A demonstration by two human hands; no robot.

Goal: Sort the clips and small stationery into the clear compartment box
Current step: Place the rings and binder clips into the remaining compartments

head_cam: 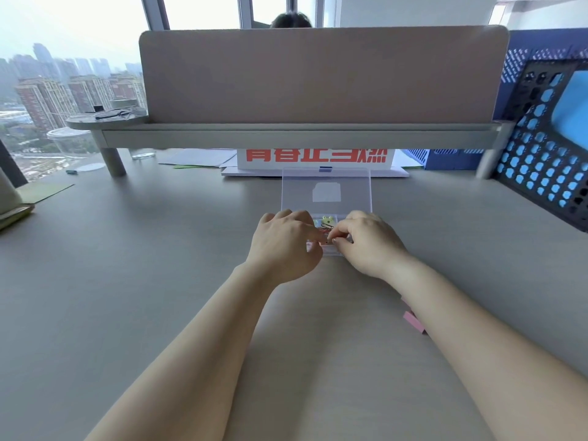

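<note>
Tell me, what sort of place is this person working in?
Most likely an office high in a city building. A desk with a padded divider screen, a window looking onto tower blocks, and a blue file rack point to it. The right hand pinches a small item over the clear compartment box.

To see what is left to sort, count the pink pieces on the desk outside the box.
2: one pink piece beside the right forearm, a smaller pink sliver just beyond it. More may lie hidden under the arm.

1 head-worn wide-angle view, facing forward and down, desk [127, 281] close below
</note>
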